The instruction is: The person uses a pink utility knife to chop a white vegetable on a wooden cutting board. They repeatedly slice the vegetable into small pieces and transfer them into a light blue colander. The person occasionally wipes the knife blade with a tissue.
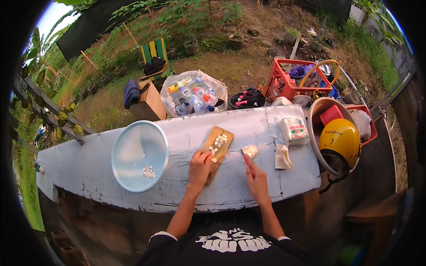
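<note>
My left hand (199, 169) rests at the left edge of a wooden cutting board (213, 169), its fingers bent beside small pale cut squares (220, 140); whether it pinches one cannot be told. A red-handled knife (248, 161) is in my right hand (257, 183), off the board's right side. The blade lies by a pale flat piece (251, 150) on the table. Further right is a folded pale sheet (282, 159), with a plastic-wrapped pack (294, 129) bearing print behind it. To the left stands a light blue plastic basket (118, 173) with more cut squares (148, 171) inside.
The white worn table (186, 133) has a large tub (314, 143) with a yellow helmet (339, 141) at its right end. Beyond the far edge are a clear bag of plastic bottles (196, 96), a red crate (279, 83) and a cardboard box (149, 103).
</note>
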`<state>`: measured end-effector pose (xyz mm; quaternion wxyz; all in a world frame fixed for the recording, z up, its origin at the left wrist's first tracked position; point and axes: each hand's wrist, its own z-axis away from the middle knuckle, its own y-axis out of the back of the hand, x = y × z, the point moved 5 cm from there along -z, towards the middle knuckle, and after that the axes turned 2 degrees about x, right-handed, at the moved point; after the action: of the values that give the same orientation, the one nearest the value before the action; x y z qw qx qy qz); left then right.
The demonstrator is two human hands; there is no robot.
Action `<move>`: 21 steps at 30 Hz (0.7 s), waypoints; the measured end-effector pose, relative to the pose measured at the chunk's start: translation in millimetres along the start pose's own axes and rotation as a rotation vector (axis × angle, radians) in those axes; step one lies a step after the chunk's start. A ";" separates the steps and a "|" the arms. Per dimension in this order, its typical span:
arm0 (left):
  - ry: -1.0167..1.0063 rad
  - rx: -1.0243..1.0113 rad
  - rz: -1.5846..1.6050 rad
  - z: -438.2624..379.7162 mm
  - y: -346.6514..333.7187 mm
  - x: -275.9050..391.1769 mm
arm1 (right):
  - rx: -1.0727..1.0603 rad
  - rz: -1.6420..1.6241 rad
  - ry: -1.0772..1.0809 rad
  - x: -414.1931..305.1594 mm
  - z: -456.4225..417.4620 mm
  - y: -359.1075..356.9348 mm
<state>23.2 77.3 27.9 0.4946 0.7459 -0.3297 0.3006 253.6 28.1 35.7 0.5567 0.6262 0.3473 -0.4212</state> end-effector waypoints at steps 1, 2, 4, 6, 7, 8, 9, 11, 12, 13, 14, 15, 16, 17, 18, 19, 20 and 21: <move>0.020 0.000 0.038 -3.8 -1.5 -0.4 | -0.007 0.002 0.002 0.3 0.3 0.9; 0.048 0.000 0.054 -5.2 1.0 -0.1 | -0.010 -0.011 0.004 0.7 0.9 0.8; 0.108 0.005 0.097 -3.0 10.7 7.0 | -0.017 -0.025 0.009 3.2 1.9 1.0; 0.103 0.002 -0.002 11.4 19.7 8.6 | 0.007 -0.074 0.024 6.6 3.1 0.7; 0.102 0.000 -0.052 17.1 21.4 9.9 | 0.017 -0.098 0.030 8.1 2.8 0.8; 0.071 0.013 -0.088 18.8 20.1 14.8 | 0.020 -0.108 0.034 9.3 1.3 0.8; 0.045 0.028 -0.126 22.9 19.0 19.8 | 0.017 -0.117 0.039 10.0 1.1 -0.1; 0.044 0.049 -0.157 26.4 11.7 21.5 | -0.002 -0.125 0.034 9.7 0.3 0.0; 0.068 0.061 -0.150 23.9 5.8 16.3 | -0.021 -0.124 0.030 5.8 -0.8 0.2; 0.085 0.066 -0.140 18.0 -1.6 13.6 | -0.029 -0.124 0.025 4.0 -2.5 1.5; 0.078 0.070 -0.122 13.3 -7.7 14.7 | -0.011 -0.137 0.054 4.9 -3.1 1.4; 0.068 0.073 -0.102 8.2 -14.4 16.2 | 0.010 -0.147 0.084 7.5 -4.3 0.2; 0.058 0.077 -0.081 2.8 -19.7 17.4 | 0.031 -0.158 0.114 7.6 -4.9 0.3; 0.055 0.079 -0.062 -4.0 -23.7 18.2 | 0.018 -0.158 0.092 8.1 -4.4 0.7; 0.053 0.082 -0.046 -11.3 -26.8 18.9 | 0.003 -0.159 0.069 3.9 -3.7 2.4; 0.051 0.085 -0.029 -15.7 -29.1 18.4 | -0.013 -0.161 0.046 1.9 -3.2 2.8; 0.053 0.069 0.014 -17.9 -31.5 14.3 | -0.014 -0.151 0.039 2.1 -3.0 2.4; 0.051 0.051 0.057 -21.4 -33.3 10.4 | -0.012 -0.142 0.031 2.7 -3.1 2.5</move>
<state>53.1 105.1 25.0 0.4750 0.7405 -0.3303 0.3419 257.4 30.8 34.3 0.5237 0.6032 0.4017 -0.4477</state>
